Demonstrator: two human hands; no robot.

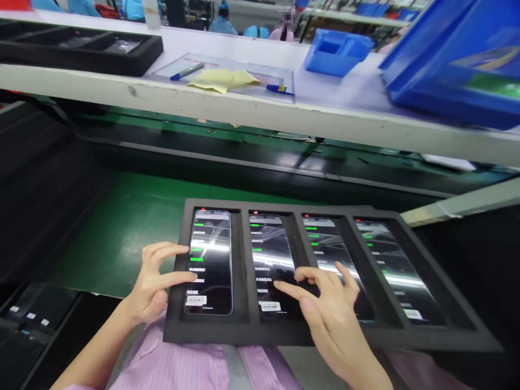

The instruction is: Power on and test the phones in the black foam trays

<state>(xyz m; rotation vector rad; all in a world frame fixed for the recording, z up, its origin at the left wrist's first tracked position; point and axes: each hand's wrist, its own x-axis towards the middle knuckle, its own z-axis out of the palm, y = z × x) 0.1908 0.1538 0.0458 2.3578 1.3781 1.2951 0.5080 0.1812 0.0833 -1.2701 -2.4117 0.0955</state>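
A black foam tray (239, 331) rests in front of me, with several smartphones lying face up in its slots. Their lit screens list lines of white and green text. My left hand (152, 284) reaches over the tray's left edge, fingers stretched out and holding nothing; one fingertip is at the screen of the leftmost phone (215, 292). With its index finger extended, my right hand (335, 311) points onto the second phone (272, 260), the fingertip at a text line. That hand partly covers the third phone (325, 238). Farthest right lies the fourth phone (390, 260).
A white shelf (260, 105) crosses above the tray, carrying another foam tray (150, 54), a pen (187, 71), yellow paper (223, 80), a small blue bin (337, 51) and a large blue bin (447, 70). Dark stacked trays (36, 309) stand low at left. People sit beyond.
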